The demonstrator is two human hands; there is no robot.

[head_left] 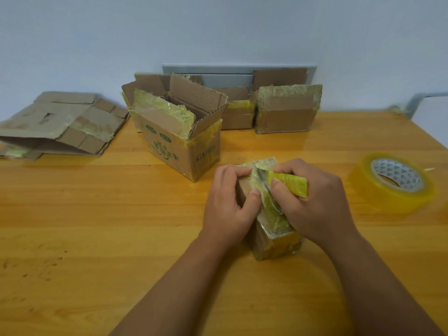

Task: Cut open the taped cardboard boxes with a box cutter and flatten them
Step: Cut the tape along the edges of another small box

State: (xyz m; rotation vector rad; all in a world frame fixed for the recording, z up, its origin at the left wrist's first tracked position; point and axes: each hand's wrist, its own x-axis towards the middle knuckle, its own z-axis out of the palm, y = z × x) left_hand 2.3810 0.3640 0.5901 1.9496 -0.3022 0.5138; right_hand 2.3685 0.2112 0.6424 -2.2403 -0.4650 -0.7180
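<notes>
A small cardboard box [274, 241] wrapped in yellowish tape stands on the wooden table [109, 238] in front of me. A dark slit runs along its top. My left hand [228, 209] grips the left top flap, with fingers curled over the edge and the thumb at the slit. My right hand [312, 202] grips the right top flap [294, 184], a yellow taped piece lifted between fingers and thumb. I see no box cutter.
An opened box with green print [179, 137] stands just beyond. Two more opened boxes [238, 110] [288, 112] sit against the wall. Flattened cardboard [60, 124] lies at the far left. A roll of yellow tape [392, 183] lies to the right.
</notes>
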